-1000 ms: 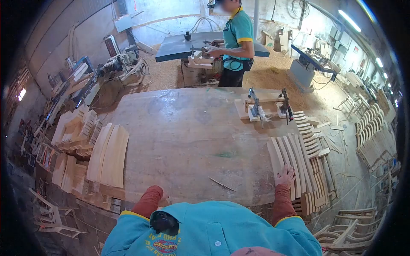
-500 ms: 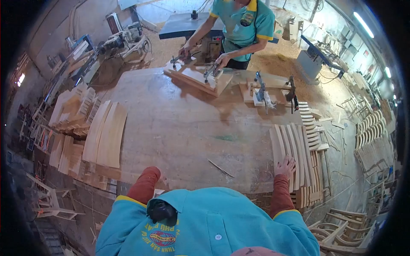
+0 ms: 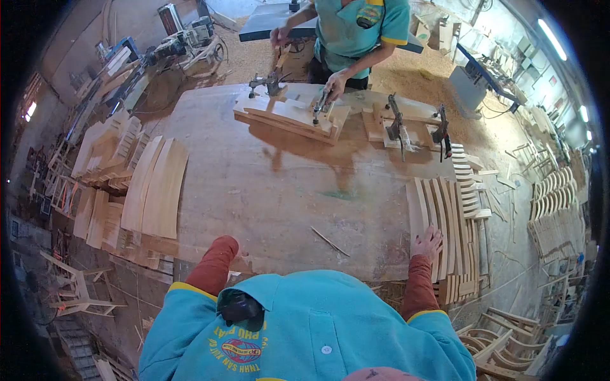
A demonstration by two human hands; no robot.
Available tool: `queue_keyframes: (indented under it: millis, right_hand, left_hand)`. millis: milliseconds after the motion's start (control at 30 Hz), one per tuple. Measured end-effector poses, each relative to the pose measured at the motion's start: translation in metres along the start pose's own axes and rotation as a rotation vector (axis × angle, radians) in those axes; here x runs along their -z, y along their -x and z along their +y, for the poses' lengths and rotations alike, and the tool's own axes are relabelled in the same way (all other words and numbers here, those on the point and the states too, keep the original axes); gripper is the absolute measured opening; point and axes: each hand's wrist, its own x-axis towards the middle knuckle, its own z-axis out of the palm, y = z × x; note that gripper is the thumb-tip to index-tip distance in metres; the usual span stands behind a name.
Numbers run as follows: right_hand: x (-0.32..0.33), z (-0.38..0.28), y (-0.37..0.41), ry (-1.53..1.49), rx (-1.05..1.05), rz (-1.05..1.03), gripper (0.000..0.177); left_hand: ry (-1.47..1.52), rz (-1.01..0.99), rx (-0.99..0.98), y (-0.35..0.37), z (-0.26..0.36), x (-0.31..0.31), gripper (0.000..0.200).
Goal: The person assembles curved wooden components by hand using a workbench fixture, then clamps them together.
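My right hand (image 3: 428,243) lies with its fingers spread on a row of curved wooden slats (image 3: 438,209) at the table's right side. My left hand (image 3: 240,254) is at the front edge of the wooden table (image 3: 273,203); the cuff hides most of it, and its fingers cannot be made out. A thin wooden stick (image 3: 330,241) lies on the tabletop between my hands. To the left are wide curved boards (image 3: 155,187), nearer to my left hand than to my right.
Across the table a co-worker (image 3: 356,38) has one hand on a clamp (image 3: 322,106) fixed to a wooden jig (image 3: 289,122). Another clamped jig (image 3: 375,127) stands beside it. Stacked wooden parts (image 3: 108,152) are at left; chair frames (image 3: 508,343) stand on the floor at right.
The co-worker's hand at the left clamp has lifted off it and drawn back. My view has shifted slightly; my right hand stays on the slats and my left hand by the edge.
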Motion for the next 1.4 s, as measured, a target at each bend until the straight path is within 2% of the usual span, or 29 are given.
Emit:
queue_keyframes:
  millis: [100, 167, 233, 467, 533, 633, 733, 833, 933, 1000, 1033, 1067, 1100, 1133, 1167, 1233, 1333, 1400]
  right_hand:
    - [0.001, -0.001, -0.001, 0.011, -0.009, -0.019, 0.069]
    - [0.002, -0.002, 0.0, 0.031, -0.006, -0.026, 0.068]
    - [0.004, -0.002, 0.0, 0.059, 0.003, -0.024, 0.066]
    - [0.005, -0.001, 0.0, 0.03, 0.024, -0.026, 0.063]
    - [0.008, -0.002, -0.001, 0.041, 0.022, -0.068, 0.064]
    - [0.005, -0.001, -0.001, 0.04, 0.037, -0.029, 0.064]
    - [0.007, -0.001, -0.003, 0.02, 0.033, -0.046, 0.064]
    - [0.002, 0.002, -0.005, 0.032, 0.034, -0.048, 0.064]
    - [0.008, 0.0, -0.007, 0.032, 0.039, -0.053, 0.061]
    - [0.01, -0.002, -0.008, 0.038, 0.026, -0.058, 0.06]
    - [0.009, -0.003, -0.008, 0.031, 0.024, -0.046, 0.06]
    - [0.008, -0.001, -0.008, 0.03, 0.029, -0.038, 0.059]
    - [0.008, -0.001, -0.008, 0.028, 0.04, -0.025, 0.058]
    - [0.007, 0.001, -0.008, 0.03, 0.039, -0.03, 0.058]
    - [0.005, 0.001, -0.008, 0.029, 0.039, -0.032, 0.058]
    - [0.004, 0.0, -0.009, 0.012, 0.034, -0.028, 0.058]
    - [0.001, 0.004, -0.011, -0.017, 0.021, -0.019, 0.058]
    - [-0.003, 0.007, -0.011, -0.023, 0.022, -0.027, 0.059]
  left_hand:
    - [-0.034, -0.037, -0.054, -0.011, -0.001, 0.0, 0.071]
    - [-0.036, -0.049, -0.067, 0.007, 0.01, 0.011, 0.071]
    - [0.002, -0.04, -0.043, 0.071, 0.036, 0.036, 0.071]
    - [0.029, -0.049, -0.043, 0.066, 0.037, 0.041, 0.069]
    - [0.043, -0.003, -0.064, 0.099, 0.049, 0.056, 0.067]
    - [0.064, 0.002, -0.13, 0.005, 0.011, 0.011, 0.062]
    - [0.047, 0.009, -0.161, 0.027, 0.021, 0.021, 0.058]
    - [-0.05, 0.073, -0.227, 0.054, 0.024, 0.027, 0.058]
    - [-0.325, 0.011, -0.301, 0.083, 0.038, 0.061, 0.056]
    - [-0.268, 0.553, -0.364, 0.034, 0.008, 0.09, 0.047]
    - [-0.344, 0.612, -0.214, -0.017, 0.005, 0.124, 0.036]
    - [0.353, 0.982, -0.164, 0.092, 0.076, 0.187, 0.033]
    - [0.736, 1.013, -0.201, 0.161, 0.131, 0.234, 0.031]
    - [0.799, 1.156, -0.42, 0.17, 0.155, 0.267, 0.029]
    - [1.042, 1.192, -0.801, 0.159, 0.182, 0.289, 0.028]
    - [0.725, 1.484, -0.911, 0.11, 0.214, 0.334, 0.026]
    - [1.132, 1.556, -0.637, 0.031, 0.247, 0.381, 0.024]
    - [1.48, 1.022, -0.711, 0.019, 0.235, 0.395, 0.024]
